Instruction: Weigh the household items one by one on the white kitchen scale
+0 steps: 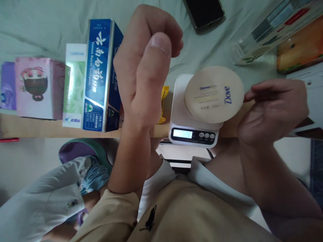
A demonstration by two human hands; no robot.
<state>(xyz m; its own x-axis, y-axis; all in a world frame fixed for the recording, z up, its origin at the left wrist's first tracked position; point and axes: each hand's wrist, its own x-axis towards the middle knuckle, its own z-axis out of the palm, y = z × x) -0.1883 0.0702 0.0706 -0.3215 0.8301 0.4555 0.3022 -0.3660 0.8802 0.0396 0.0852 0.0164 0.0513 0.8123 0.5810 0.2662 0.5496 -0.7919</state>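
A round cream-coloured Dove jar [214,94] is over the pan of a white kitchen scale [179,101], covering most of it. Whether its full weight rests there I cannot tell. At the jar's right edge, my right hand [274,111] has its fingers curled in, with fingertips against the rim. My left hand [148,64] is raised left of the scale, fingers folded and thumb laid against them; nothing shows in it, and the palm side is hidden. The scale's display [183,133] is lit. Partly behind my left wrist is a yellow wrapper [164,104].
Left of my left hand stand a blue toothpaste box [97,77], a green-white box [74,84], a pink box [37,87] and a purple pack [8,85]. A black phone [205,13], a clear bottle [264,37] and an orange box [300,47] lie beyond. Another person [42,198] is at lower left.
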